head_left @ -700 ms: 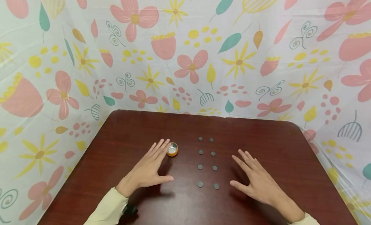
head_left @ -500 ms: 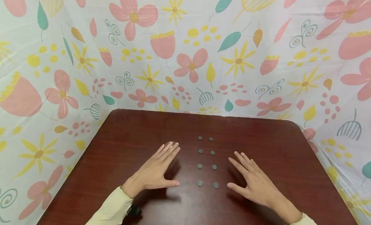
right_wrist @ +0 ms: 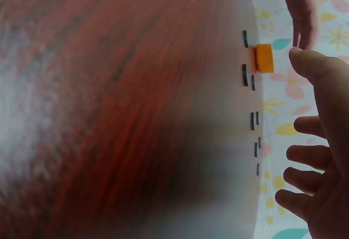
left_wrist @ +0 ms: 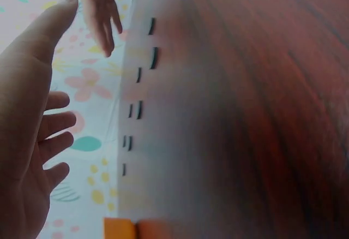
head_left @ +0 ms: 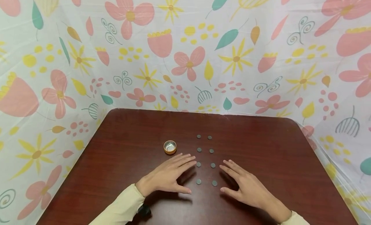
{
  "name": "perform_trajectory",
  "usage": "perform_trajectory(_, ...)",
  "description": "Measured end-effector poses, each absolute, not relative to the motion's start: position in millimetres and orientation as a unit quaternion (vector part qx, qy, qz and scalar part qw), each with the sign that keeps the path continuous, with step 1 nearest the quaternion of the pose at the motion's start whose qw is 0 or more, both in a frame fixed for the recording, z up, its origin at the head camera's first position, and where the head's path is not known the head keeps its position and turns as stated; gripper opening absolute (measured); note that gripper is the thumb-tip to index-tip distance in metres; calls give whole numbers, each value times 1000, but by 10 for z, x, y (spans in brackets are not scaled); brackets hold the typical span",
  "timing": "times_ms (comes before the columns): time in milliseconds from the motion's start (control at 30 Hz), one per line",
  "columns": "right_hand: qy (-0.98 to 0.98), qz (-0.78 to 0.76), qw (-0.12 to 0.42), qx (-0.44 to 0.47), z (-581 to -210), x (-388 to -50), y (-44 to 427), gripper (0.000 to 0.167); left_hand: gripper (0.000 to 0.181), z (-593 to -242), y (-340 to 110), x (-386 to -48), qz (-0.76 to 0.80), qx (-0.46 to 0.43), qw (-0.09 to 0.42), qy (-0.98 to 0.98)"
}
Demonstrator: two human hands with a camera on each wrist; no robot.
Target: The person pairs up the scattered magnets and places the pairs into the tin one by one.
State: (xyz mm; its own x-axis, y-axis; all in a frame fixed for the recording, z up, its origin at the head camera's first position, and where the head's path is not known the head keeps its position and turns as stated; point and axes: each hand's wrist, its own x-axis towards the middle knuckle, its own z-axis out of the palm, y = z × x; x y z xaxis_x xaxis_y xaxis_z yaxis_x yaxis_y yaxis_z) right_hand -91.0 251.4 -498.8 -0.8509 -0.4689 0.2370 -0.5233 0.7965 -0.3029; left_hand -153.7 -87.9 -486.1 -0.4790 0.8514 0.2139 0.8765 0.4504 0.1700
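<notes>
Several small dark discs (head_left: pixel 213 165) lie in two columns on the brown table in the head view. The left hand (head_left: pixel 171 174) hovers just left of them, fingers spread, its longest fingertips close to one disc of the left column. Right of the discs hovers the right hand (head_left: pixel 249 188), fingers extended and holding nothing. A small round orange container (head_left: pixel 170 147), with an open top and silvery inside, stands beyond the left hand. The discs (left_wrist: pixel 154 58) appear edge-on in the left wrist view, and the orange container (right_wrist: pixel 264 58) shows from the side in the right wrist view.
The brown table (head_left: pixel 130 128) has rounded far corners. A white cloth (head_left: pixel 185 34) with flowers and leaves hangs behind it and along both sides. A black object (head_left: pixel 144 212) shows below the left sleeve (head_left: pixel 121 204).
The left hand has moved right and nearer the discs, uncovering the orange container. The right hand has shifted left toward the discs. The discs hold their arrangement.
</notes>
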Motion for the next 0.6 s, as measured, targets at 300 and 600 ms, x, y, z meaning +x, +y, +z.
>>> perform_trajectory(300, -939, 175, 68, 287, -5060, -949, 2454, 66, 68, -5043, -732, -1625, -148, -547, 48, -822)
perform_trajectory(600, -931, 172, 79, 313, -5099, -994, 2397, 46, 44, -5168, -616, -1659, -173, -548, 42, -817)
